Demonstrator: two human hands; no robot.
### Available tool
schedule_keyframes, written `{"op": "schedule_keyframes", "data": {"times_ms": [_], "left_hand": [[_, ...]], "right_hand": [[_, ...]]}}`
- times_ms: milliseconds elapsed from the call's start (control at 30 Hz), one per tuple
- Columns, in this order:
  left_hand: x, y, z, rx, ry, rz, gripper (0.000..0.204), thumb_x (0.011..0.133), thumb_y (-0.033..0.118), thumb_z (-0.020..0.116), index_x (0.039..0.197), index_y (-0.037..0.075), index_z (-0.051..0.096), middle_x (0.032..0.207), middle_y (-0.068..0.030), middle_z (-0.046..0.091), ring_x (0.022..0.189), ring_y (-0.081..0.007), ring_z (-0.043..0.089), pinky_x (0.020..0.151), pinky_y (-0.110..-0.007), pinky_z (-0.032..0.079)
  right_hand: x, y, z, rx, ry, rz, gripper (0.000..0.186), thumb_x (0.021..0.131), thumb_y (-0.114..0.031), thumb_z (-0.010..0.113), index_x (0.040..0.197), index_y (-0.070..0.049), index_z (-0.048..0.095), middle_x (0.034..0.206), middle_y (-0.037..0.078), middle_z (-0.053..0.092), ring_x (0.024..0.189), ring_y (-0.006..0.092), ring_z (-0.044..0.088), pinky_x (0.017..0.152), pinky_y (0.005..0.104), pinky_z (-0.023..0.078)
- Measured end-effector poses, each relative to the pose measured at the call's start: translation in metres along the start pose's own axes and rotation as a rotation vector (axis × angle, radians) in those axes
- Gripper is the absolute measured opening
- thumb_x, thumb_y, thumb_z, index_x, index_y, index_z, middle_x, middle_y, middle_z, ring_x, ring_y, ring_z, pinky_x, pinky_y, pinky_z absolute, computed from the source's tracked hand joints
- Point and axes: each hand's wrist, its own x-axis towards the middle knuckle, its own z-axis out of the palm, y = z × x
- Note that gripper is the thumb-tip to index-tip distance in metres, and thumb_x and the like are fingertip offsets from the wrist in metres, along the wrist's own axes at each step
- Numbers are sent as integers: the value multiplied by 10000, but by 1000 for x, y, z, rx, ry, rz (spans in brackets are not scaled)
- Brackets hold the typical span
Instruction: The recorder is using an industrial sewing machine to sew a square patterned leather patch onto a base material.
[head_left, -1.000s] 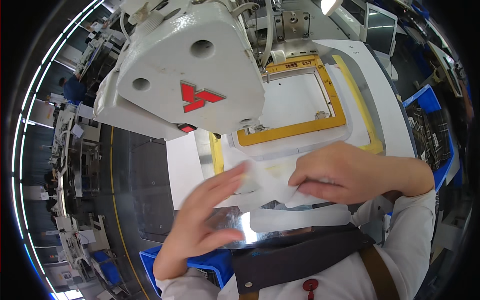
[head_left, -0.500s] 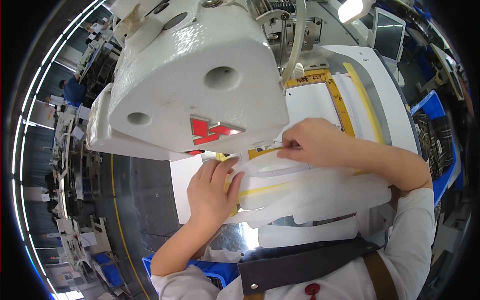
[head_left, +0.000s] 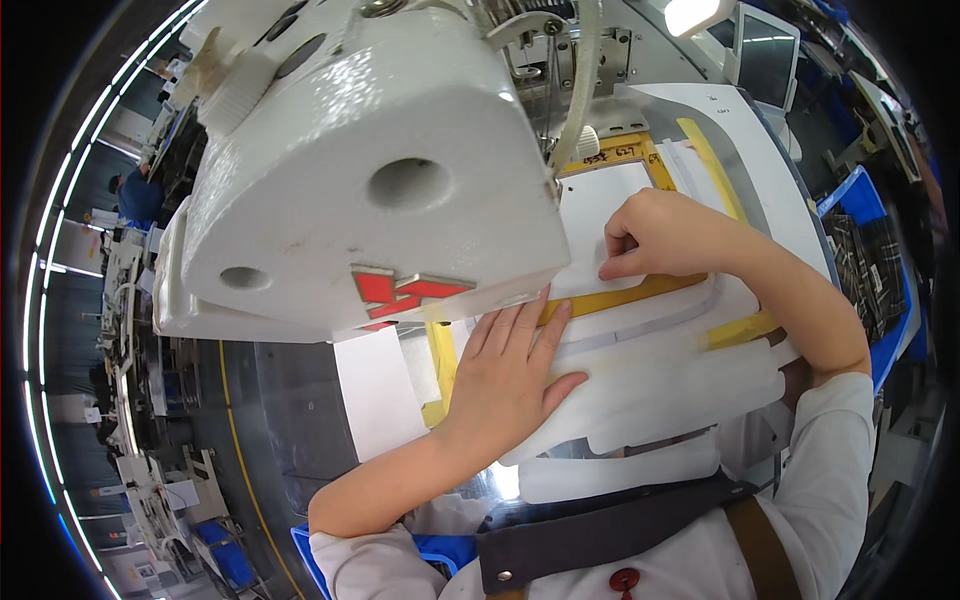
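Note:
Under the large white sewing machine head (head_left: 330, 200) lies a yellow frame (head_left: 625, 297) around white sheet material (head_left: 605, 195). My left hand (head_left: 505, 385) rests flat with fingers stretched out, across the frame's near bar and the white pieces in front of it. Some of its fingertips reach beneath the machine head's lower edge. Over the white sheet inside the frame, my right hand (head_left: 670, 235) is curled, with thumb and forefinger pinched together. Anything between those fingertips is too small or hidden to make out. Loose translucent white sheets (head_left: 670, 390) lie between the frame and my body.
A blue bin (head_left: 868, 205) with dark, patterned pieces stands at the right. Another blue bin (head_left: 445, 548) shows beside my left elbow. The machine's metal needle parts (head_left: 560, 70) and a pale tube (head_left: 577, 110) hang beyond the frame. A screen (head_left: 768, 60) stands far right.
My left hand has moved right and flattened onto the frame and white pieces. My right hand has lifted away from the near bar, moving farther back and slightly right, still pinched.

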Motion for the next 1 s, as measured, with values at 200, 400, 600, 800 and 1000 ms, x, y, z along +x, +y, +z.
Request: {"op": "schedule_keyframes", "data": {"times_ms": [200, 400, 600, 800, 1000], "left_hand": [[-1, -1, 4, 6, -4, -14, 708, 793, 408, 701, 1355, 50, 461, 1390, -215, 446, 1260, -373, 461, 1038, -468, 370], [1, -1, 7, 25, -5, -11, 718, 800, 428, 688, 1357, 38, 457, 1417, -206, 428, 1273, -371, 453, 1045, -472, 360], [5, -2, 5, 37, -15, -7, 712, 798, 423, 685, 1354, 38, 461, 1421, -191, 430, 1282, -356, 446, 1047, -466, 356], [4, -2, 4, 40, -13, 5, 702, 788, 414, 691, 1343, 42, 474, 1403, -180, 446, 1272, -353, 452, 1050, -463, 353], [4, -1, 3, -2, 37, 11, 714, 768, 439, 706, 1325, 48, 491, 1352, -151, 483, 1220, -328, 494, 1042, -471, 355]], "right_hand": [[1, 10, -5, -5, -49, 13, 259, 785, -251, 744, 768, -1, 680, 692, 105, 655, 629, 229, 608, 619, 325, 476], [-25, 34, -16, 114, -1, 110, 260, 786, -267, 730, 774, -14, 670, 713, 101, 660, 656, 213, 627, 637, 317, 494], [-29, 39, -13, -44, 126, 16, 204, 764, -210, 729, 753, -21, 652, 679, 76, 633, 637, 206, 596, 611, 312, 464], [-41, 38, -20, -241, 136, 81, 173, 749, -176, 704, 834, -45, 628, 807, 78, 636, 812, 239, 608, 727, 351, 490], [-52, 40, 14, -233, 324, -423, 171, 765, 56, 564, 868, -68, 623, 935, 44, 615, 987, 216, 562, 891, 347, 439]]}}
